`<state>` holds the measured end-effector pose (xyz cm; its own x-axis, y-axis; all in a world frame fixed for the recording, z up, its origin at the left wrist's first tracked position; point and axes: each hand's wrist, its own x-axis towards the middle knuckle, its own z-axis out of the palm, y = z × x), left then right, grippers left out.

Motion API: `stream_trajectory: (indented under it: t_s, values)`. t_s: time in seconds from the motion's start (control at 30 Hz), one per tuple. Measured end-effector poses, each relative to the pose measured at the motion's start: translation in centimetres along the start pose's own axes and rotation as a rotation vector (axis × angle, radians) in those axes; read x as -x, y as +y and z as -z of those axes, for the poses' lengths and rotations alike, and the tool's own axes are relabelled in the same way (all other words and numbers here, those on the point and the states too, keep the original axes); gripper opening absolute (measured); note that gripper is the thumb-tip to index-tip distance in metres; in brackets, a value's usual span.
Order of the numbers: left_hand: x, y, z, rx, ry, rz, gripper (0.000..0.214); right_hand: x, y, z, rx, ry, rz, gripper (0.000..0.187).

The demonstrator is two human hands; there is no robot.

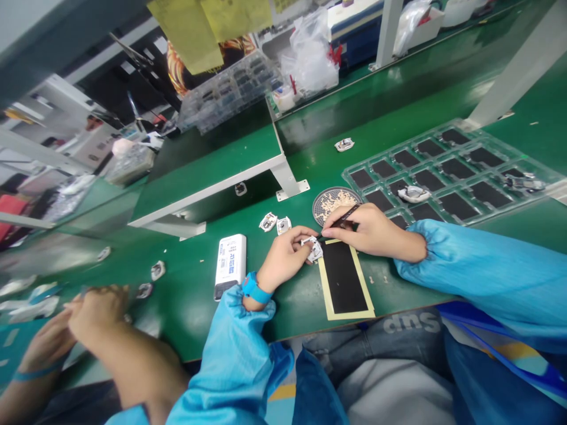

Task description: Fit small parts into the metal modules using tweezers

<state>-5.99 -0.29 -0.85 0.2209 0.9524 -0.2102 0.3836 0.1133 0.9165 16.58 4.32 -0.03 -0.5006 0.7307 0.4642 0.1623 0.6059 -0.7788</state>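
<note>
My left hand [286, 257] pinches a small white-and-metal part [313, 248] at the top edge of a black pad with a yellow border [344, 278]. My right hand [370, 230] grips dark tweezers [341, 221], their tip touching that small part. Both sleeves are light blue, and a blue strap circles my left wrist. A round mesh dish of tiny pale pieces [333, 203] lies just behind my right hand.
A clear tray with several black-lined pockets [447, 171] lies at the right, holding a few parts. Loose small parts [274, 223] and a white box [230, 264] lie on the green bench. A raised shelf [208, 177] stands behind. Another person's hands [84, 319] work at the left.
</note>
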Motion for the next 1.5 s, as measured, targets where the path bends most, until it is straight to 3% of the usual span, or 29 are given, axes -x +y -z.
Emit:
stream_trajectory:
  t_s: [0.43, 0.7, 0.9, 1.3, 1.4, 1.5]
  values:
    - [0.0, 0.0, 0.0, 0.013, -0.010, 0.001, 0.024, 0.0, 0.3, -0.2, 0.013, -0.006, 0.002, 0.014]
    - [-0.1, 0.4, 0.0, 0.076, -0.009, 0.011, 0.025, 0.5, 0.2, 0.0, 0.126, -0.166, 0.140, 0.018]
    - [0.0, 1.3, 0.4, 0.099, 0.066, -0.001, 0.033, 0.5, -0.2, 0.4, 0.066, -0.003, 0.083, 0.016]
    - [0.6, 2.3, 0.7, 0.097, 0.162, -0.056, 0.039, 0.5, 0.1, 0.5, -0.011, -0.066, 0.113, 0.014]
    - [0.5, 2.1, 0.8, 0.210, 0.168, -0.036, 0.039, 0.5, 0.0, 0.5, -0.079, -0.021, 0.105, 0.010]
    - [0.4, 2.1, 0.9, 0.445, 0.138, 0.034, 0.040, 0.5, -0.3, 0.4, -0.148, 0.111, 0.070, 0.009]
